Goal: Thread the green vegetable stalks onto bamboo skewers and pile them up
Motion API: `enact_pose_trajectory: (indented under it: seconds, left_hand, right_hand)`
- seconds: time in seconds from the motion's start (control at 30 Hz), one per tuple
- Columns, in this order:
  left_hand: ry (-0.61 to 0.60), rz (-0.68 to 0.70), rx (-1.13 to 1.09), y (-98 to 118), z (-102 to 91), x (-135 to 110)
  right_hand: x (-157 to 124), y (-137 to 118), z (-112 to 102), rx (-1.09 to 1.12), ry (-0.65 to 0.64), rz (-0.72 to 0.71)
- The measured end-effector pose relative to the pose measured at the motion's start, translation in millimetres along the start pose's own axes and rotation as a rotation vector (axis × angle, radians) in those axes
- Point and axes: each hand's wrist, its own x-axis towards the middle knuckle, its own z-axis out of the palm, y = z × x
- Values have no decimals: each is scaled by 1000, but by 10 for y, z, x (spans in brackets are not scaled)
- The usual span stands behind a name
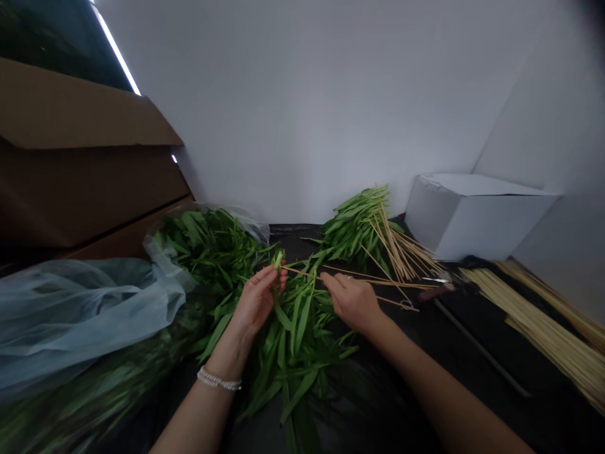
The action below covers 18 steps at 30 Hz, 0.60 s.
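Now, head view, left hand [258,296] pinching green stems [278,258] and a thin stick [299,272], right hand [352,299] curled closed around that stick farther along, long leaves [300,318] beneath, leafy bundle [352,224] beyond, near the white box [477,214].

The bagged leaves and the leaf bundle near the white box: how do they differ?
The bagged leaves sit in clear plastic; the bundle has none around it. Tan sticks fan out from the bundle, while none show among the bagged leaves. The bundle is fairly orderly, whereas the bagged leaves look jumbled. Both have long, narrow green leaves.
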Motion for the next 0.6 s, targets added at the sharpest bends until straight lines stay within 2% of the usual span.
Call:
enact_pose_trajectory:
  seconds: [0.6]
  left_hand:
    - [112,-11,30,-35,-6,27]
  right_hand:
    - [0,-28,-15,-10,-74,10]
